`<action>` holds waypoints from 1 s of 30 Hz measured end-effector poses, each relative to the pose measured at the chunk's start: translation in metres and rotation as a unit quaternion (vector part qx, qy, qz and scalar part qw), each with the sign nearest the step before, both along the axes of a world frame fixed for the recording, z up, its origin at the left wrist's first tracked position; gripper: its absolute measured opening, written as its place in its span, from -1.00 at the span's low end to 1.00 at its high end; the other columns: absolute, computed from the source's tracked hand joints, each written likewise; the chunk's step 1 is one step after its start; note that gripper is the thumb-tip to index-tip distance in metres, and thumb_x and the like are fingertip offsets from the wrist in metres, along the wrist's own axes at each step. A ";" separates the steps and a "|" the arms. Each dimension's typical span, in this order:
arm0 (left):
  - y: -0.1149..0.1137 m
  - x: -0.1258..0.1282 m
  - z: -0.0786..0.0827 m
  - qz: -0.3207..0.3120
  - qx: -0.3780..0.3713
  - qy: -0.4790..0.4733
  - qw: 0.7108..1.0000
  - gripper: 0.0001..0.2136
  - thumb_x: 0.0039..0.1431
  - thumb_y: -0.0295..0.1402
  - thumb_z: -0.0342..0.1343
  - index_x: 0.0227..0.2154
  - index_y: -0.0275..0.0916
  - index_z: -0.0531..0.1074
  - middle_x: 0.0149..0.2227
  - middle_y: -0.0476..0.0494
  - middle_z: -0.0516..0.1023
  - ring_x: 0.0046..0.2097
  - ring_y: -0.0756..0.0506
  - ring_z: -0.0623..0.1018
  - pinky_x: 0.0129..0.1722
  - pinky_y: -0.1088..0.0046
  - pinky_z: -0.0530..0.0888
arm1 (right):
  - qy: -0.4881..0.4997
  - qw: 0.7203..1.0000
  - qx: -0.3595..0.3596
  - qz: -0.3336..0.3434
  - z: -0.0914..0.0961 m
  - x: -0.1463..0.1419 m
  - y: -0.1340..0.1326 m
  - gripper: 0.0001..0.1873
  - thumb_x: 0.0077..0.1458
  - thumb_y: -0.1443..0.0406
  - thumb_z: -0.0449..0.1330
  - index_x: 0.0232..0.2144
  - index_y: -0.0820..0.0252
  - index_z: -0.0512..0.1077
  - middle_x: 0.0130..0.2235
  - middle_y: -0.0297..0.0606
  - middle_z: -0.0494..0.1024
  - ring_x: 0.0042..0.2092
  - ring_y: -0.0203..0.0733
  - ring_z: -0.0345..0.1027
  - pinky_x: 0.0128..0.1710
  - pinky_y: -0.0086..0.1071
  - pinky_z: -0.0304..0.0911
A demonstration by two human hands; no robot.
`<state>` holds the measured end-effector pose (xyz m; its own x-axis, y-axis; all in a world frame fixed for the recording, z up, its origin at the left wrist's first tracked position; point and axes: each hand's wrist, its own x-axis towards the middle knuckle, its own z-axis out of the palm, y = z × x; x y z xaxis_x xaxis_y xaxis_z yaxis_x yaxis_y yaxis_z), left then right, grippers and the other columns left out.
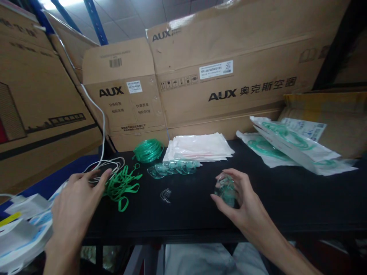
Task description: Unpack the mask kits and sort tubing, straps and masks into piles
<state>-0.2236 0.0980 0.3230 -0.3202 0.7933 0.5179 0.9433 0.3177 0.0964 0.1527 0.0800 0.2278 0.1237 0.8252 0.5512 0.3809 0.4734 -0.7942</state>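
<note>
The left hand (76, 204) lies low at 8 o'clock on the black desk (186, 219). Its fingers (103, 175) are spread open and touch the green straps (122, 186) at 2 o'clock from it. The right hand (242, 208), at 5 o'clock, has its fingers curled around a clear mask (226, 191). More masks (172, 168) lie at 11 o'clock from it.

"AUX" on the small carton (126, 91), "AUX 奥克斯空调" on the long carton (229, 76).

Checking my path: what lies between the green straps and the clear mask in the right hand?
Head view: only a small clear piece on the black table, between the green straps and clear mask.
</note>
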 end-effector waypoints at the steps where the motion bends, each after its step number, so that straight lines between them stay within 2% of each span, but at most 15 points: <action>1: -0.003 0.007 0.002 -0.015 0.023 -0.006 1.000 -0.34 0.31 0.16 -0.23 0.02 -0.22 0.56 -0.01 -0.42 0.53 -0.11 -0.54 0.58 -0.31 0.07 0.45 | -0.007 1.000 0.001 0.008 0.002 -0.001 0.000 -0.40 0.08 0.16 0.35 0.09 0.04 0.19 -0.03 -0.13 0.54 -0.08 -0.06 0.53 -0.07 -0.20 0.46; 3: -0.008 0.032 0.005 -0.095 0.075 -0.055 0.991 -0.44 0.28 0.15 -0.13 -0.07 -0.14 0.59 -0.06 -0.28 0.58 -0.15 -0.42 0.60 -0.27 0.14 0.46 | -0.032 0.999 -0.005 0.015 0.006 -0.001 -0.001 -0.41 0.04 0.19 0.39 0.06 0.06 0.24 -0.05 -0.15 0.58 -0.09 -0.06 0.54 -0.06 -0.22 0.47; 5: -0.014 0.070 0.005 -0.226 0.092 -0.142 0.959 -0.55 0.23 0.12 0.02 -0.23 -0.12 0.61 -0.16 -0.14 0.64 -0.21 -0.27 0.60 -0.26 0.28 0.48 | -0.055 0.998 -0.016 0.018 0.009 0.000 -0.003 -0.42 0.02 0.22 0.41 0.05 0.06 0.30 -0.07 -0.18 0.60 -0.09 -0.06 0.56 -0.06 -0.23 0.47; 8: -0.020 0.139 0.001 -0.423 -0.026 -0.237 0.874 -0.63 0.31 -0.01 0.06 -0.32 -0.15 0.63 -0.31 -0.06 0.67 -0.29 -0.13 0.59 -0.30 0.43 0.46 | -0.074 0.997 -0.014 0.028 0.013 0.002 -0.005 -0.41 0.02 0.28 0.42 0.09 0.03 0.35 -0.04 -0.22 0.61 -0.04 -0.06 0.55 -0.01 -0.23 0.45; 10: -0.016 0.178 -0.004 -0.489 -0.097 -0.269 0.824 -0.65 0.34 -0.05 0.06 -0.30 -0.14 0.66 -0.36 -0.03 0.67 -0.36 -0.08 0.58 -0.36 0.49 0.42 | -0.092 0.995 0.006 0.036 0.013 0.002 -0.005 -0.43 0.07 0.33 0.39 0.13 0.00 0.38 0.00 -0.22 0.60 0.01 -0.04 0.51 0.03 -0.20 0.44; 13: -0.002 0.210 -0.014 -0.520 -0.171 -0.334 0.767 -0.56 0.37 -0.03 0.02 -0.35 -0.24 0.65 -0.49 -0.04 0.61 -0.45 -0.06 0.55 -0.42 0.51 0.40 | -0.108 0.992 0.043 0.040 0.011 0.002 -0.004 -0.49 0.17 0.38 0.28 0.16 -0.02 0.42 0.02 -0.19 0.58 0.06 -0.02 0.46 0.05 -0.15 0.43; 15: 0.008 0.216 -0.019 -0.538 -0.193 -0.380 0.727 -0.55 0.38 -0.05 0.00 -0.37 -0.30 0.62 -0.48 -0.06 0.59 -0.41 -0.06 0.55 -0.38 0.52 0.42 | -0.103 0.992 0.054 0.048 0.010 0.002 -0.003 -0.48 0.19 0.42 0.22 0.18 -0.01 0.42 0.01 -0.17 0.57 0.05 -0.04 0.45 0.05 -0.16 0.42; 17: 0.015 0.213 -0.023 -0.558 -0.197 -0.408 0.696 -0.61 0.38 -0.12 0.02 -0.35 -0.30 0.61 -0.40 -0.06 0.60 -0.33 -0.06 0.55 -0.29 0.52 0.43 | -0.085 0.993 0.039 0.065 0.010 0.003 -0.003 -0.38 0.17 0.43 0.23 0.26 0.00 0.34 0.01 -0.19 0.55 0.05 -0.08 0.45 0.06 -0.19 0.41; 20: 0.017 0.205 -0.024 -0.572 -0.202 -0.412 0.680 -0.68 0.37 -0.18 0.07 -0.30 -0.29 0.61 -0.36 -0.03 0.60 -0.27 -0.05 0.53 -0.23 0.52 0.41 | -0.049 0.994 -0.003 0.099 0.013 0.004 -0.004 -0.25 0.15 0.37 0.30 0.34 -0.02 0.21 0.05 -0.22 0.52 0.07 -0.13 0.45 0.13 -0.22 0.38; 22: 0.016 0.199 -0.024 -0.572 -0.205 -0.401 0.685 -0.69 0.37 -0.17 0.07 -0.28 -0.28 0.62 -0.35 -0.03 0.60 -0.27 -0.05 0.52 -0.22 0.51 0.40 | -0.009 0.994 -0.028 0.108 0.016 0.005 -0.005 -0.34 0.21 0.26 0.28 0.32 0.00 0.24 0.07 -0.20 0.53 0.08 -0.12 0.46 0.16 -0.20 0.36; 25: 0.017 0.194 -0.022 -0.576 -0.210 -0.391 0.686 -0.68 0.37 -0.16 0.08 -0.27 -0.29 0.61 -0.34 -0.05 0.60 -0.26 -0.06 0.52 -0.19 0.49 0.41 | 0.054 0.991 -0.065 0.104 0.021 0.007 -0.005 -0.53 0.27 0.14 0.23 0.18 0.11 0.40 0.02 -0.15 0.58 0.05 -0.10 0.51 0.12 -0.21 0.41; 30: 0.020 0.191 -0.018 -0.578 -0.241 -0.444 0.641 -0.75 0.33 -0.21 0.16 -0.18 -0.28 0.62 -0.22 -0.10 0.65 -0.14 -0.10 0.59 -0.09 0.45 0.47 | 0.093 0.989 -0.073 0.087 0.026 0.007 -0.005 -0.71 0.20 0.12 0.29 -0.11 0.16 0.53 -0.11 -0.16 0.65 -0.05 -0.06 0.57 -0.08 -0.31 0.51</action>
